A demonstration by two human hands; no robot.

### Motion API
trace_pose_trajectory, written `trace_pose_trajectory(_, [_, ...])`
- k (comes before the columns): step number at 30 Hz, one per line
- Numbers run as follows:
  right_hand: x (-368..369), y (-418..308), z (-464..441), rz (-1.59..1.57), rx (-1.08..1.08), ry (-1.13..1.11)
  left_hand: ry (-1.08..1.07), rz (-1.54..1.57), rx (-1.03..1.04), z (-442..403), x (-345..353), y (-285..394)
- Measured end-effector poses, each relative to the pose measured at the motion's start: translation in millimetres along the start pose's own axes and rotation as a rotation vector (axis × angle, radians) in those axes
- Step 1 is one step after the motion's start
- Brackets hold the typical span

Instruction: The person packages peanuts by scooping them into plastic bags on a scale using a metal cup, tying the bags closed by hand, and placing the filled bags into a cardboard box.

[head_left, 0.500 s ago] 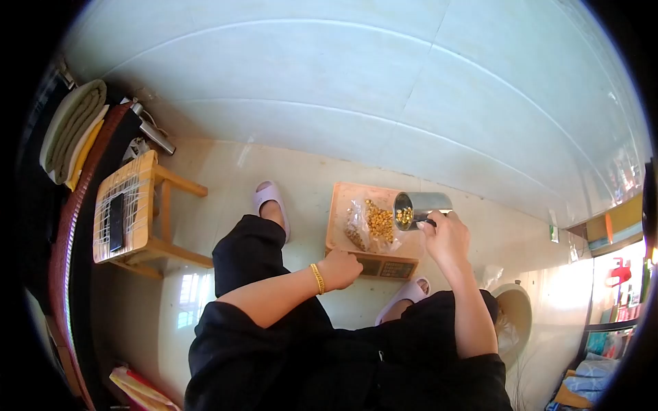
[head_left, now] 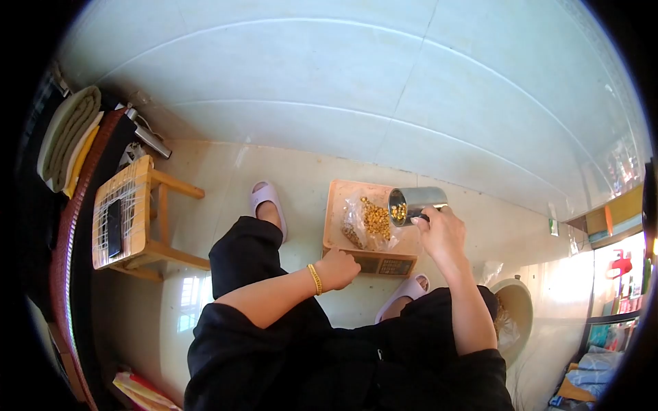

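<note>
My right hand (head_left: 442, 236) is closed around the dark handle of a stainless steel cup (head_left: 423, 198). The cup is tilted on its side, mouth facing left, with small golden-yellow pieces (head_left: 399, 210) inside. Beside the mouth, a clear plastic bag (head_left: 354, 212) holding more yellow pieces (head_left: 376, 220) lies on the orange tray top of a scale (head_left: 336, 193). My left hand (head_left: 338, 269), with a gold bracelet at the wrist, is curled at the scale's front left edge, near its dark panel (head_left: 373, 265). Its fingertips are hidden, so whether it holds anything does not show.
A wooden stool (head_left: 140, 219) with a woven seat and a dark phone-like object (head_left: 114, 228) stands left. A pale bucket (head_left: 522, 315) containing plastic is beside my right knee. The tiled wall (head_left: 308, 75) rises behind the scale. My feet in lilac slippers (head_left: 284, 219) are on the floor.
The whole view has shifted slightly. My right hand still holds the tilted cup beside the bag, and my left hand stays curled at the scale's front edge.
</note>
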State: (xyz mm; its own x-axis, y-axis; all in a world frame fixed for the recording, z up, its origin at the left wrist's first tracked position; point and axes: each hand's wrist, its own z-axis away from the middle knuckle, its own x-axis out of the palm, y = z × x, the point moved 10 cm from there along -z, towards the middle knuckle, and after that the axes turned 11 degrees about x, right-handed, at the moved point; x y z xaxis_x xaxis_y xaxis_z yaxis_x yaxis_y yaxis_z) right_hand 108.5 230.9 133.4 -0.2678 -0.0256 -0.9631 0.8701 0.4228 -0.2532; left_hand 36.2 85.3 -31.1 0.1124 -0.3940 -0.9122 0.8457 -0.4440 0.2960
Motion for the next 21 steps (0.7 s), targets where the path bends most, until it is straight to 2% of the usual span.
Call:
trace_pose_trajectory(3, [0,-3,0,0.038,-0.014,0.0,0.001,0.018,-0.012,0,1,-2])
trace_pose_trajectory(5, [-2,2,-2,0.012,0.052,-0.008,0.051,-0.001,0.0,0,-1,-1])
trace_pose_trajectory(8, [12,8,-8,0.066,0.026,-0.008,-0.003,0.017,-0.001,-1,-1,1])
trace_pose_trajectory(21, [14,6,-6,0.086,0.042,-0.057,0.021,0.009,-0.009,-1,-6,0])
